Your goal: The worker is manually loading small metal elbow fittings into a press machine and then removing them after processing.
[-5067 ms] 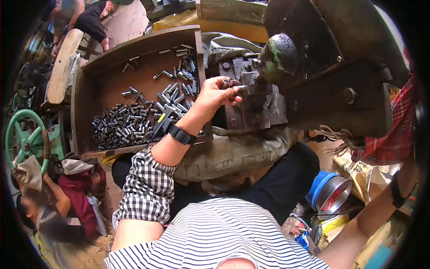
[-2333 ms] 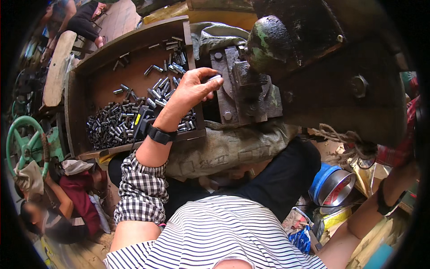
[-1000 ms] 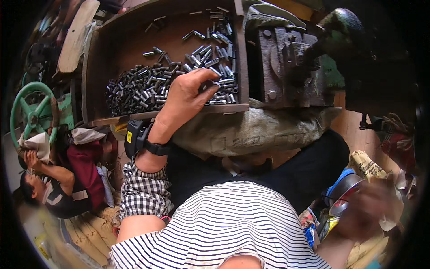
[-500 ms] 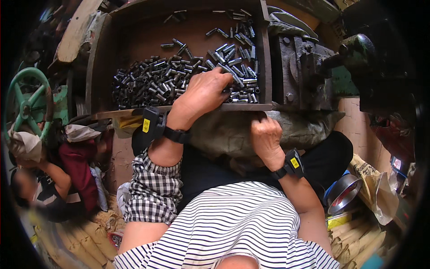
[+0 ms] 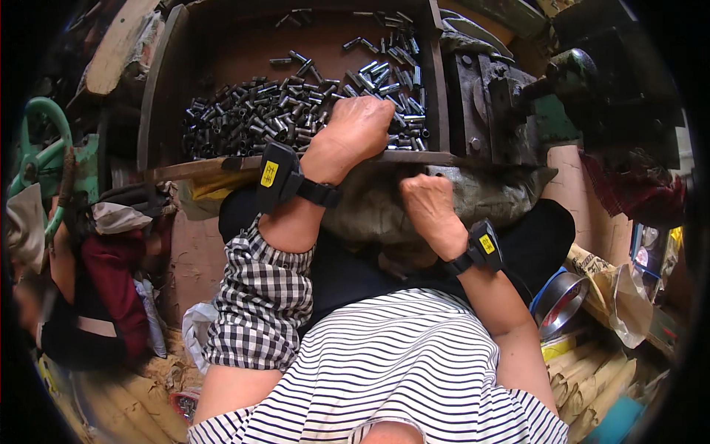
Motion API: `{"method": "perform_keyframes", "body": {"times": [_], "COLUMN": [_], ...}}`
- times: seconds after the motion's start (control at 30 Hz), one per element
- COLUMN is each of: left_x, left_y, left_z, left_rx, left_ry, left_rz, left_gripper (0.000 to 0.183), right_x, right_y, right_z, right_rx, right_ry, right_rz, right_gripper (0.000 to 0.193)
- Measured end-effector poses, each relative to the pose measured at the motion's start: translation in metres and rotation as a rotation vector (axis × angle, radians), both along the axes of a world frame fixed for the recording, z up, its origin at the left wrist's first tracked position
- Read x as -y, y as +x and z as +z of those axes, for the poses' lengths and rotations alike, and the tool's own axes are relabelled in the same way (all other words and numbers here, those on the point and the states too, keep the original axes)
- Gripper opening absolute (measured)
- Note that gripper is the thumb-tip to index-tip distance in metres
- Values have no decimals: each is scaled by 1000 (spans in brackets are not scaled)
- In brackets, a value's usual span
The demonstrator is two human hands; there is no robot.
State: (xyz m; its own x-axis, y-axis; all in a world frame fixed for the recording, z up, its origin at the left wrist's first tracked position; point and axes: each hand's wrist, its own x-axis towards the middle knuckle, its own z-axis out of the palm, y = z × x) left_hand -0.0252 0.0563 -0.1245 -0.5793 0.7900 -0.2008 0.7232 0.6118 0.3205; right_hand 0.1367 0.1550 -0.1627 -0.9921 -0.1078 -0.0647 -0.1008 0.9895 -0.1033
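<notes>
A wooden tray (image 5: 151,96) in front of me holds a heap of short dark metal tubes (image 5: 259,118). Shinier metal tubes (image 5: 396,78) lie loose on its right side. Over the tray's near edge reaches my left hand (image 5: 353,132), its back turned up and its fingers curled down among the shiny tubes. Whatever those fingers grip is hidden beneath the hand. My right hand (image 5: 430,203) is closed, just below the tray's near edge and above a grey-green cloth (image 5: 370,211) across my lap. I cannot make out anything inside it.
Dark machine parts (image 5: 488,111) stand directly right of the tray. At far left is a green handwheel (image 5: 63,140), with another person's arm (image 5: 63,259) near it. A round metal bowl (image 5: 560,303) and brown paper sacks (image 5: 617,296) sit at my right.
My left hand has shifted slightly right over the shiny tubes. The right hand has moved a little left, still closed. The whole view has tilted slightly.
</notes>
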Motion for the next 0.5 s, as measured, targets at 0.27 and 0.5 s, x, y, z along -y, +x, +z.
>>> {"method": "perform_keyframes", "body": {"times": [0.27, 0.5], "left_x": [5, 11], "left_y": [-5, -5], "left_z": [-8, -11], "left_rx": [-40, -37], "left_ry": [29, 105], "left_rz": [-6, -29], "left_gripper": [18, 18], "right_x": [18, 22], "right_y": [-3, 2], "right_z": [1, -5], "right_rx": [42, 11], "right_ry": [33, 22], "right_rz": [-141, -143], "right_gripper": [10, 8]}}
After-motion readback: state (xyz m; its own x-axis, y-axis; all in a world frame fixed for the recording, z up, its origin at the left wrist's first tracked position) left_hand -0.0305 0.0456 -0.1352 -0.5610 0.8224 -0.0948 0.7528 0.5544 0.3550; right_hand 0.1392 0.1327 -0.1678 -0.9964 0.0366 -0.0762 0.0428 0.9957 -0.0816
